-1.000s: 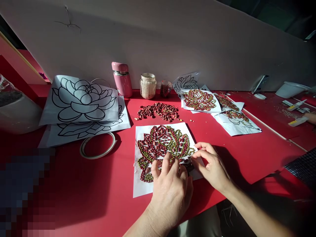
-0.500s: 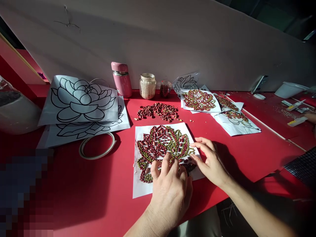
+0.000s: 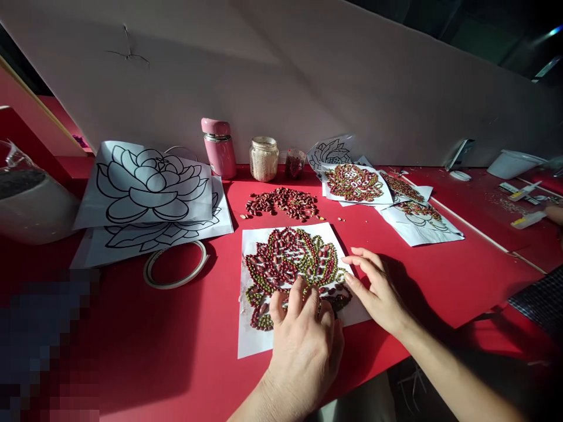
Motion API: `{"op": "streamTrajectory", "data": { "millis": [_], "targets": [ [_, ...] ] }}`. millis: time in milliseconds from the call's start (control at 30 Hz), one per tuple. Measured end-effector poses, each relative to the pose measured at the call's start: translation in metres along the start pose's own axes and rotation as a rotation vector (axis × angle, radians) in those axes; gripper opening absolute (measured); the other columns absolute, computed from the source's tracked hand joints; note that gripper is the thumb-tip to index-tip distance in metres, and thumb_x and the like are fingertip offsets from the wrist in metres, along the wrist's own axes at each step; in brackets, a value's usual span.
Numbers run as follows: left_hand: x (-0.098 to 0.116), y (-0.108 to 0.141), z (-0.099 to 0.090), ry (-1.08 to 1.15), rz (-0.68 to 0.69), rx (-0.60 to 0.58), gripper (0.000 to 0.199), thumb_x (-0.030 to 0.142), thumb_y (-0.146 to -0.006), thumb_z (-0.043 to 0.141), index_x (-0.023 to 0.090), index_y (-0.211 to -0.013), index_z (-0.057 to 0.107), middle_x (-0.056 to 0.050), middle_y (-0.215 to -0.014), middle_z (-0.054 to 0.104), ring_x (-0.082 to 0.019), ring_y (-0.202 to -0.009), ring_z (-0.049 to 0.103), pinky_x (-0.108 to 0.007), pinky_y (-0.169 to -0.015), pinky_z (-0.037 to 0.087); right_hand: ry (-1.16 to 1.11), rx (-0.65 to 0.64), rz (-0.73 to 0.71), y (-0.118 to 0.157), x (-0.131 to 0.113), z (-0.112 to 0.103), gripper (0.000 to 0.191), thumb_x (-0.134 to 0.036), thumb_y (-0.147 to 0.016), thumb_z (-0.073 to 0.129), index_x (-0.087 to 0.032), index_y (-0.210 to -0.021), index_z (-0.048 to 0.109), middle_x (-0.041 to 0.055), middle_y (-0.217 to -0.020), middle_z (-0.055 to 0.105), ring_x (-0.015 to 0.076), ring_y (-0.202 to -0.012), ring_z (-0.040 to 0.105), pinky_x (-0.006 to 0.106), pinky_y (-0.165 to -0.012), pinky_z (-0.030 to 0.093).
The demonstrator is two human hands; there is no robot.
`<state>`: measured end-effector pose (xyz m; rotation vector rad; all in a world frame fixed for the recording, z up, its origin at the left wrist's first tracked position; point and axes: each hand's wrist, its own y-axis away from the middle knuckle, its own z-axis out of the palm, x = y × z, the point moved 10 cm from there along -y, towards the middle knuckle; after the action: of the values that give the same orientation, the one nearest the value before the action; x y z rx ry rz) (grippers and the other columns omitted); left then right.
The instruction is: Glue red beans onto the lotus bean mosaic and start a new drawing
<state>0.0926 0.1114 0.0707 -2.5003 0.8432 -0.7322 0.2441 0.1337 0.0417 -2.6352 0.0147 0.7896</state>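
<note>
A white sheet (image 3: 253,346) lies on the red table (image 3: 145,351), bearing a flower pattern (image 3: 285,258) of dark red beans and green beans. My left hand (image 3: 303,340) rests over the lower middle of the pattern, its fingers spread and curved down onto the beans; the fingertips are partly hidden. At the sheet's right edge is my right hand (image 3: 376,287), with thumb and fingers apart and nothing between them. Behind the sheet sits a loose pile of red beans (image 3: 281,204).
Lotus line drawings (image 3: 153,181) and a tape roll (image 3: 176,265) lie left. At the back stand a pink flask (image 3: 219,149), a glass jar (image 3: 264,159) and a small bean jar (image 3: 294,163). Other bean pictures (image 3: 355,183) lie back right. Another person's hand (image 3: 555,212) shows far right.
The whole view has shifted slightly, so things appear a little lower. My right hand's fingers are slightly farther from the pattern. My left hand keeps its place on the beans.
</note>
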Motion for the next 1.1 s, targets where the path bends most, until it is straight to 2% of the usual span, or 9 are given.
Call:
{"op": "streamTrajectory", "data": {
  "millis": [167, 267, 367, 500, 600, 800, 967, 1033, 1100],
  "targets": [
    [-0.002, 0.002, -0.001, 0.009, -0.025, 0.040, 0.006, 0.025, -0.075, 0.053, 0.022, -0.077, 0.058, -0.001, -0.091, 0.061, -0.024, -0.107, 0.045, -0.043, -0.089, 0.023, 0.073, -0.041, -0.016, 0.001, -0.001, 0.007, 0.030, -0.043, -0.083, 0.047, -0.025, -0.107, 0.053, 0.0086, -0.121, 0.041, 0.0266, -0.109, 0.043, 0.043, -0.088, 0.040],
    [-0.003, 0.004, -0.002, -0.001, -0.029, 0.133, 0.005, 0.026, -0.072, 0.054, 0.022, -0.073, 0.058, -0.001, -0.089, 0.062, -0.024, -0.105, 0.047, -0.043, -0.089, 0.023, 0.121, -0.067, -0.025, 0.003, -0.002, 0.012, 0.033, -0.045, -0.083, 0.047, -0.027, -0.110, 0.052, 0.0087, -0.123, 0.040, 0.0274, -0.105, 0.045, 0.043, -0.082, 0.044],
    [-0.005, 0.007, -0.004, -0.014, -0.036, 0.247, 0.004, 0.026, -0.067, 0.056, 0.022, -0.068, 0.057, -0.001, -0.085, 0.062, -0.024, -0.102, 0.048, -0.044, -0.090, 0.022, 0.129, -0.056, -0.046, 0.005, -0.003, 0.012, 0.032, -0.044, -0.084, 0.047, -0.027, -0.110, 0.052, 0.0086, -0.121, 0.042, 0.0272, -0.105, 0.047, 0.043, -0.082, 0.045],
    [-0.007, 0.007, -0.003, -0.010, -0.041, 0.272, 0.004, 0.025, -0.064, 0.058, 0.023, -0.067, 0.057, 0.000, -0.081, 0.062, -0.023, -0.099, 0.050, -0.041, -0.088, 0.022, 0.061, -0.019, -0.055, -0.005, -0.006, 0.006, 0.026, -0.040, -0.084, 0.046, -0.026, -0.103, 0.056, 0.0081, -0.116, 0.048, 0.0250, -0.106, 0.048, 0.040, -0.084, 0.045],
    [-0.005, 0.005, -0.001, -0.009, -0.018, 0.271, 0.004, 0.024, -0.063, 0.057, 0.024, -0.068, 0.056, 0.001, -0.079, 0.062, -0.021, -0.094, 0.052, -0.040, -0.085, 0.024, -0.026, -0.007, -0.080, -0.028, -0.014, 0.002, 0.024, -0.035, -0.085, 0.043, -0.023, -0.101, 0.056, 0.0077, -0.108, 0.055, 0.0219, -0.103, 0.052, 0.037, -0.086, 0.045],
    [-0.015, 0.013, 0.003, 0.010, -0.123, 0.494, 0.008, 0.016, -0.060, 0.054, 0.023, -0.058, 0.051, 0.002, -0.069, 0.061, -0.018, -0.083, 0.054, -0.040, -0.084, 0.027, -0.050, -0.067, 0.004, -0.111, -0.005, 0.026, 0.018, -0.024, -0.083, 0.044, -0.018, -0.097, 0.055, 0.0047, -0.091, 0.063, 0.0149, -0.079, 0.060, 0.026, -0.069, 0.049],
    [-0.011, 0.011, 0.002, 0.093, -0.091, 0.466, 0.009, 0.015, -0.061, 0.053, 0.021, -0.057, 0.047, 0.003, -0.060, 0.055, -0.015, -0.071, 0.052, -0.040, -0.080, 0.029, 0.048, -0.140, 0.039, -0.171, 0.008, 0.059, 0.011, -0.016, -0.076, 0.051, -0.019, -0.082, 0.060, 0.0007, -0.077, 0.065, 0.0137, -0.066, 0.060, 0.022, -0.057, 0.044],
    [-0.005, 0.009, -0.008, 0.136, -0.052, 0.461, 0.013, 0.012, -0.063, 0.050, 0.019, -0.053, 0.044, 0.004, -0.052, 0.048, -0.012, -0.059, 0.046, -0.035, -0.072, 0.032, 0.096, -0.177, 0.043, -0.183, 0.008, 0.070, 0.009, -0.016, -0.075, 0.054, -0.020, -0.077, 0.061, -0.0004, -0.072, 0.065, 0.0131, -0.062, 0.058, 0.021, -0.055, 0.041],
    [0.008, 0.006, -0.017, 0.142, 0.076, 0.425, 0.018, 0.009, -0.065, 0.050, 0.018, -0.051, 0.042, 0.004, -0.048, 0.042, -0.009, -0.050, 0.038, -0.029, -0.059, 0.031, 0.146, -0.205, 0.052, -0.190, 0.006, 0.077, 0.007, -0.018, -0.073, 0.055, -0.020, -0.074, 0.062, -0.0008, -0.070, 0.064, 0.0128, -0.060, 0.056, 0.021, -0.052, 0.037]
  ]
}}
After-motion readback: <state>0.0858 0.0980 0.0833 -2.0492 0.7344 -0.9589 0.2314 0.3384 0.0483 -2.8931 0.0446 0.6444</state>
